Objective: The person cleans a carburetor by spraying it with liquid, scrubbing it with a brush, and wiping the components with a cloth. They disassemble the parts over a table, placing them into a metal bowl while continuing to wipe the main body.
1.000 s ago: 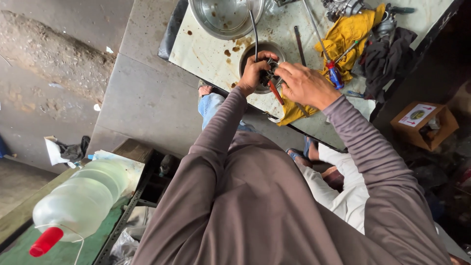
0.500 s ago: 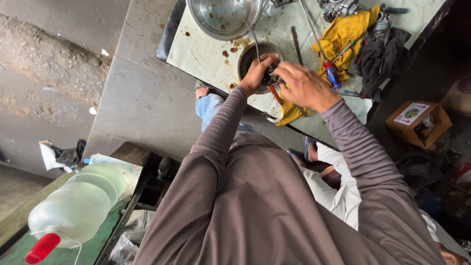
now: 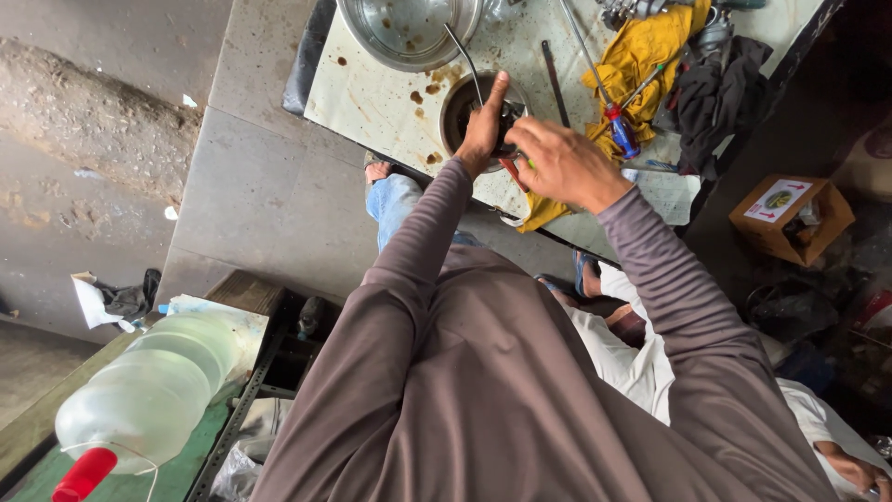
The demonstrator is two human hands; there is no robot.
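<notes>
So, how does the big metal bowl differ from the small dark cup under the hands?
The metal bowl is wide, shiny and silver; the dark cup is narrower and brown inside. No hand touches the bowl, while the left hand rests on the cup beside the right hand. Both are round, open and stand on the stained table.

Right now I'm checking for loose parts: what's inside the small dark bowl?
The bowl looks dark inside; a thin wire handle rises from it. The hands cover its right side.
</notes>
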